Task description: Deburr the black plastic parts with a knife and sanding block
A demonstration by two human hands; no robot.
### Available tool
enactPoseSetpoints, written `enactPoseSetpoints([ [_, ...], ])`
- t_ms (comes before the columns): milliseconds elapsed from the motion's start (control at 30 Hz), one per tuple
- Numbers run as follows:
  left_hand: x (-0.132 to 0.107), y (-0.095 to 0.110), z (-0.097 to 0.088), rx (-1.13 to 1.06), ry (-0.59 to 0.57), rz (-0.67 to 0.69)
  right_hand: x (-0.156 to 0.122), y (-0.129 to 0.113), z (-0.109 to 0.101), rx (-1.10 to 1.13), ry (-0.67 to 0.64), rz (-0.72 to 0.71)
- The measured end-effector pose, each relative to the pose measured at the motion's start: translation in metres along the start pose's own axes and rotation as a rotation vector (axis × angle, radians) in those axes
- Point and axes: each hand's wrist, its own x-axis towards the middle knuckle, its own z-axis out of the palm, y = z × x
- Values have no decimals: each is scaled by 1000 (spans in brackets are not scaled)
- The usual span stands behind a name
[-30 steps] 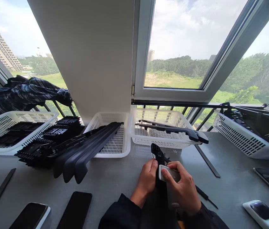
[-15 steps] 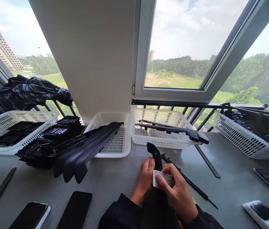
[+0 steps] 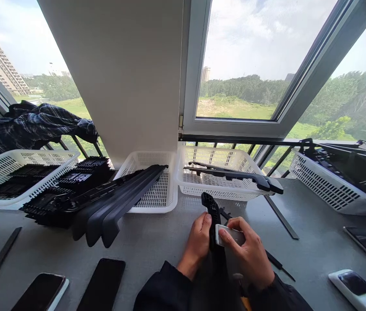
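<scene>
Near the baskets, left hand (image 3: 198, 242) grips a black strip (image 3: 214, 224); right hand (image 3: 250, 255) clamps a white block (image 3: 231, 236) against it.

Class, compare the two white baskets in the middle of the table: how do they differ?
The left middle basket holds several long dark strips that jut out over its front rim onto the table; the right middle basket holds fewer, one resting across its rim. The left looks narrower. Both are white perforated plastic.

I can read no text, label, brand or number anywhere; the phone (image 3: 356, 288) screens on the desk (image 3: 157, 242) show nothing legible.
</scene>
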Motion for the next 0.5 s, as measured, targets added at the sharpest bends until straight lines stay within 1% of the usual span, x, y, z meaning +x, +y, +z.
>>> enactPoseSetpoints([
  [67,2,0,0,-41,30,-7,-1,-1,0,7,4,4],
  [100,3,0,0,-65,52,-13,-2,-2,1,17,-21,-6],
  [200,8,-2,-1,-128,118,-36,-5,-8,3,53,-144,-66],
  [267,11,-3,-2,-149,141,-43,-6,-11,3,56,-201,-81],
  [400,12,-5,-2,-130,169,-33,-3,-14,-1,22,-197,-55],
  [500,9,-6,-2,-80,171,-38,-3,-14,-1,31,-185,-74],
])
